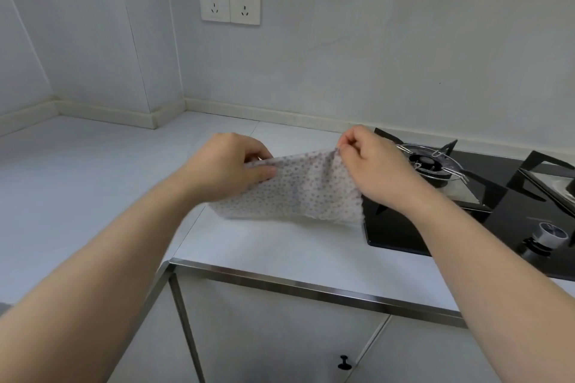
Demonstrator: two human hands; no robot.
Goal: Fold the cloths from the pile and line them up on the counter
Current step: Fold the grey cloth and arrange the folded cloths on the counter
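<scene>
A thin white cloth with small grey dots (298,193) hangs in the air above the white counter (93,171), stretched between both hands. My left hand (230,162) pinches its upper left corner. My right hand (370,162) pinches its upper right corner between thumb and fingers. The cloth's lower edge hangs just over the counter, near the left edge of the stove. No pile of cloths and no folded cloths are in view.
A black glass gas stove (466,196) with a burner grate and a knob (547,235) fills the right side. The counter has a metal front edge (311,284) with cabinet doors below. Two wall sockets (230,3) sit on the back wall.
</scene>
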